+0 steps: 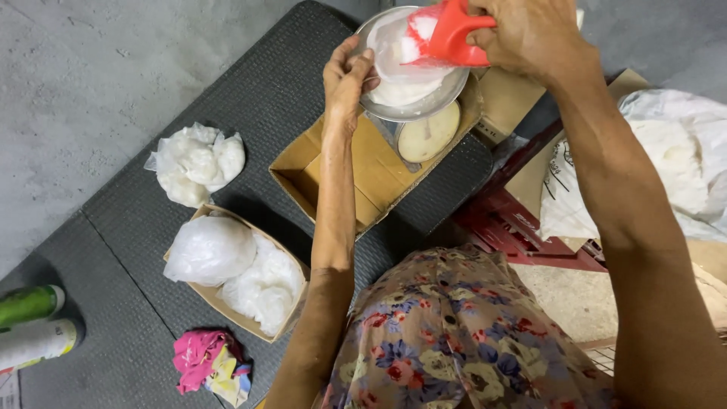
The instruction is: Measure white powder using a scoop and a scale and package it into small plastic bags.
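The right hand grips a red scoop above the metal bowl; the left hand pinches the plastic bag inside the bowl.

A dark ribbed mat covers the grey concrete floor. On it lies a tied clear bag of white lumps. Just below, a small cardboard box holds two more filled plastic bags. Near the box's lower corner sits a crumpled pink and yellow cloth. At the left edge lie a green can and a white can, side by side. A red stool stands at right, beside a large white sack.
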